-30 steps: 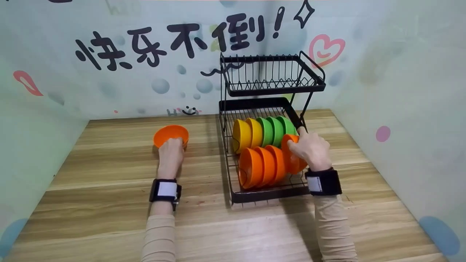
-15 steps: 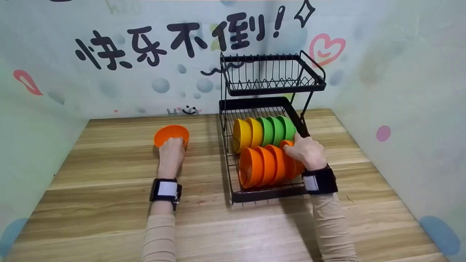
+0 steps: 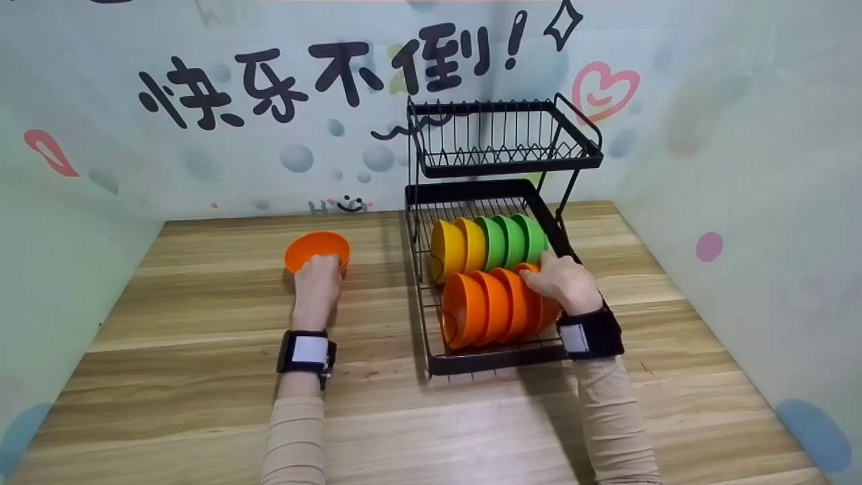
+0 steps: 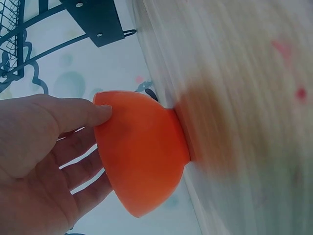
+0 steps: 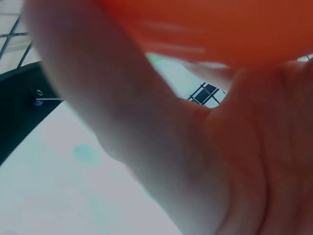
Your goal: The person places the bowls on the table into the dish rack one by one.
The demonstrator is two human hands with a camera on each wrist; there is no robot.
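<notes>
On the left of the table, my left hand [image 3: 318, 286] pinches the near rim of an orange bowl [image 3: 316, 244]. The left wrist view shows that bowl [image 4: 142, 152] standing upright on its foot, thumb outside the rim and fingers on the other side. My right hand [image 3: 567, 279] holds another orange bowl [image 3: 547, 311] on edge at the right end of the front row in the black dish rack [image 3: 498, 365]. Its palm and thumb lie close to the orange surface [image 5: 220, 29] in the right wrist view. Three orange bowls [image 3: 465, 311] stand tilted on edge beside it.
Behind the front row, yellow bowls [image 3: 448, 249] and green bowls [image 3: 512, 242] stand on edge in the lower tier. The rack's upper tier [image 3: 505, 168] rises above the back. Walls enclose the wooden table [image 3: 202, 350] at the back and sides.
My right hand has brought its orange bowl down and left, in against the front row of orange bowls. The left hand and its bowl stay where they were.
</notes>
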